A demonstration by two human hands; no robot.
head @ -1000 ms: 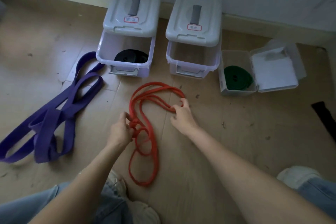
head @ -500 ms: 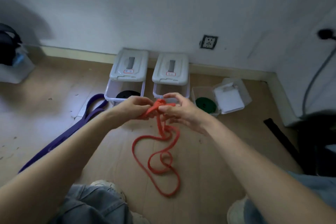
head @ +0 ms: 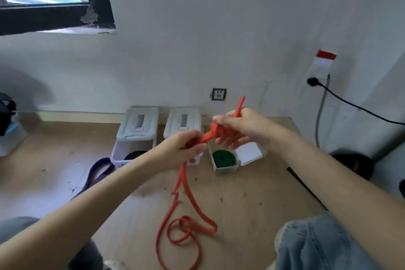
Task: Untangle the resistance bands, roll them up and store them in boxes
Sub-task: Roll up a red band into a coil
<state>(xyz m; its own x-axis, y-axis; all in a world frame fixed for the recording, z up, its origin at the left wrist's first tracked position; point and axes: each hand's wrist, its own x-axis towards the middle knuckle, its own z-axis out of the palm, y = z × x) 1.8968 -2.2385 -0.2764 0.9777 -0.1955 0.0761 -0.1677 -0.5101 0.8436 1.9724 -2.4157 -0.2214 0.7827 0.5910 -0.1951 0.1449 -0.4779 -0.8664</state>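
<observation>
Red resistance band (head: 186, 195): raised above the floor, knotted upper part gripped between both hands, tail looping on the boards below. Left hand (head: 183, 149): fingers curled round the band. Right hand (head: 242, 126): fingers pinching the knot. Small open box (head: 225, 167) beyond holds a rolled green band (head: 224, 158).

Orange-red resistance band (head: 186, 184); purple band (head: 96, 173); dark green roll (head: 224, 158); black roll (head: 134, 154); pale grey box lids (head: 138, 123); light wood floor (head: 252, 193); faded blue jeans (head: 317, 243).

Matt rubbery red band (head: 186, 184), translucent plastic boxes (head: 133, 138), scuffed wood-look floor (head: 241, 193).
</observation>
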